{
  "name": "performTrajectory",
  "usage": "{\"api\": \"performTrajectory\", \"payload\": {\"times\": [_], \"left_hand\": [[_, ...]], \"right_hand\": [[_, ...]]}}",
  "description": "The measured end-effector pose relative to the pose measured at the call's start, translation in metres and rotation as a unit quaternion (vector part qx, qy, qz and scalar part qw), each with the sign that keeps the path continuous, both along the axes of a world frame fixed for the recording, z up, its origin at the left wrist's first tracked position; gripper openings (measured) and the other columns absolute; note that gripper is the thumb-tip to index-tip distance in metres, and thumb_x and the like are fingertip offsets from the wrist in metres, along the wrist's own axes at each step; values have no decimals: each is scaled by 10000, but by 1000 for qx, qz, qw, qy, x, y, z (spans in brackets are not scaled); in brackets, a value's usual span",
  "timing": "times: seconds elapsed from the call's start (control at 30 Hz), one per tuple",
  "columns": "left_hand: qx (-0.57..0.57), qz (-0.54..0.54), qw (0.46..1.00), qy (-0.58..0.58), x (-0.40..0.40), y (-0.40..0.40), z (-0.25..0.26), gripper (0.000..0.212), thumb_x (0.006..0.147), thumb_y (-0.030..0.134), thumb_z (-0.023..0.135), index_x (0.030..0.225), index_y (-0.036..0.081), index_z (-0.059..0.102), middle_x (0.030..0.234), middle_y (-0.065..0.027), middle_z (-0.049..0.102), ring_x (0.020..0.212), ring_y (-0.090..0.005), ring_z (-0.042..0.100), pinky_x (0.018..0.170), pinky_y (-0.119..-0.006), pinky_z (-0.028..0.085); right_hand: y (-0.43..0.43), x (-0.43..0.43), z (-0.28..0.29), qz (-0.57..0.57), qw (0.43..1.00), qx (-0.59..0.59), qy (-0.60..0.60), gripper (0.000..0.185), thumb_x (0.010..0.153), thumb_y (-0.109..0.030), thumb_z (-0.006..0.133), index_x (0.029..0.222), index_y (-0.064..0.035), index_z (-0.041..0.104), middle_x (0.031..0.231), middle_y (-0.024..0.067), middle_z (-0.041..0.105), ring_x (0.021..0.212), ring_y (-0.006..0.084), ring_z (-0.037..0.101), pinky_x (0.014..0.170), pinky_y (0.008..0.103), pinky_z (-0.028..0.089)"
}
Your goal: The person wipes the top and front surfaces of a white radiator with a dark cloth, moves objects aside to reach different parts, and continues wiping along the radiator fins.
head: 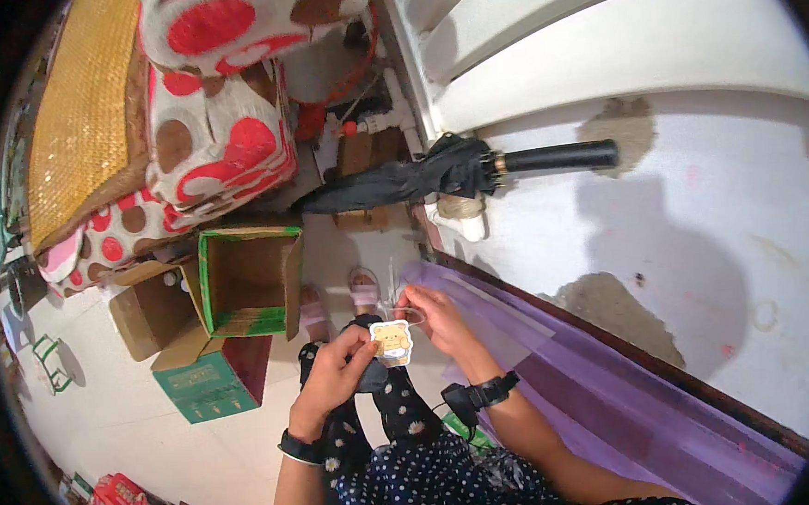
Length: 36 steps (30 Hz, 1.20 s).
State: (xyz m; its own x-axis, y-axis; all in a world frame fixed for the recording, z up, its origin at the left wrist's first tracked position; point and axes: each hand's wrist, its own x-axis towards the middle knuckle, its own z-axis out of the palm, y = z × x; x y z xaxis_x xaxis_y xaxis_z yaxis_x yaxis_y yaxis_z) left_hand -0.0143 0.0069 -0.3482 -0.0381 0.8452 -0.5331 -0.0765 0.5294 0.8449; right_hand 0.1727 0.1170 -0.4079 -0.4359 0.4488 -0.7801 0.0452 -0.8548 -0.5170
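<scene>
My left hand [338,367] pinches a cut-out cartoon bear [395,345], a flat piece with a white border, between thumb and fingers. Below those fingers a dark, rounded flat object [372,378] shows, partly covered by the hand. My right hand [438,320], just to the right, has its fingertips closed on a thin clear strip [412,314] that curves beside the bear's top edge. What the strip is made of is too fine to tell. Both hands are above my lap and legs, and each wrist wears a dark band.
An open cardboard box with green edges [291,280] and a green carton [207,379] stand on the left floor. A folded black umbrella [400,183] lies ahead. Purple sheeting [558,382] runs along the right wall. Polka-dot fabric bundles [223,131] are piled up ahead-left.
</scene>
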Motion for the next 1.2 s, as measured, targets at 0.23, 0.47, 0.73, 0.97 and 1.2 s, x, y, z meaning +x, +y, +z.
{"api": "performTrajectory", "payload": {"times": [0.23, 0.47, 0.73, 0.97, 1.2], "left_hand": [[31, -107, 991, 72, -18, 7, 112, 151, 905, 149, 586, 876, 3, 569, 728, -48, 538, 679, -89, 463, 602, -260, 417], [92, -150, 975, 133, -27, 4, 184, 168, 897, 152, 582, 911, -15, 581, 748, -95, 588, 677, -140, 526, 625, -308, 448], [86, -156, 954, 240, -9, 35, 230, 235, 857, 243, 619, 985, 48, 590, 710, -181, 615, 644, -338, 598, 589, -387, 452], [104, -136, 969, 178, 6, 84, 312, 410, 839, 224, 674, 1177, 31, 545, 712, -87, 629, 640, -140, 558, 607, -295, 446], [220, -207, 953, -30, 11, 143, 332, 263, 896, 174, 627, 1104, 19, 586, 866, -19, 638, 794, -54, 534, 693, -236, 451]], "right_hand": [[2, -6, 140, 4, 994, -74, 81, 276, 948, -306, 536, 985, -42, 605, 866, 5, 605, 772, 92, 579, 695, 237, 478], [7, -4, 232, 116, 976, 172, 58, 250, 868, -84, 623, 1094, 0, 558, 852, 7, 625, 772, 64, 575, 709, 213, 466], [31, 17, 320, 193, 861, 466, -73, 233, 887, -76, 582, 1100, 14, 566, 886, 49, 637, 820, 99, 618, 716, 252, 479], [54, 22, 384, 318, 803, 499, -75, 209, 912, -101, 509, 1100, -23, 553, 772, 71, 629, 695, 142, 584, 656, 288, 467], [79, 8, 434, 217, 838, 496, -64, 160, 930, -121, 479, 1050, -16, 493, 885, 152, 603, 800, 260, 619, 714, 349, 474]]}}
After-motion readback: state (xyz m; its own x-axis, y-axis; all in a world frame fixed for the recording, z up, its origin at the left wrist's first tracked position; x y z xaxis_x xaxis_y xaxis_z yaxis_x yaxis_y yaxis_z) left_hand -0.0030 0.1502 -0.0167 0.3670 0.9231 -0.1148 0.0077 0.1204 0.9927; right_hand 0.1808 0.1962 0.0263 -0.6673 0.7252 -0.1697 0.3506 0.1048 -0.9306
